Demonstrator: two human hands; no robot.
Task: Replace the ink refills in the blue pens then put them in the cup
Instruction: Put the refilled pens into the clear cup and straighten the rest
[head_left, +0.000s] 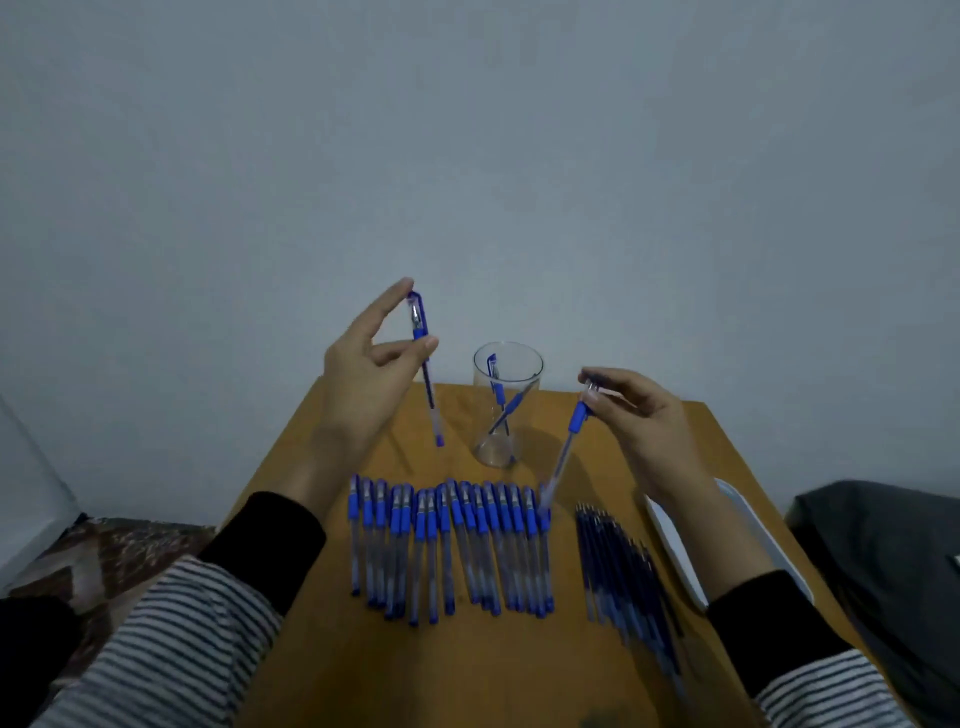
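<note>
Plastic, so probably light, stiff, slick; left grip pinches 1 pen under its cap, 10 o'clock of the cup; right grip pinches a 2nd pen by its cap, 3 o'clock; the barrel looks the safer hold.

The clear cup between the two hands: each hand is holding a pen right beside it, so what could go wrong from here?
The cup looks tall and narrow, with the left hand and right hand on either side; a stray bump could tip it and spill the pens inside.
The pen in the right hand hangs tip-down at the row of pens; it could knock them out of line.
</note>
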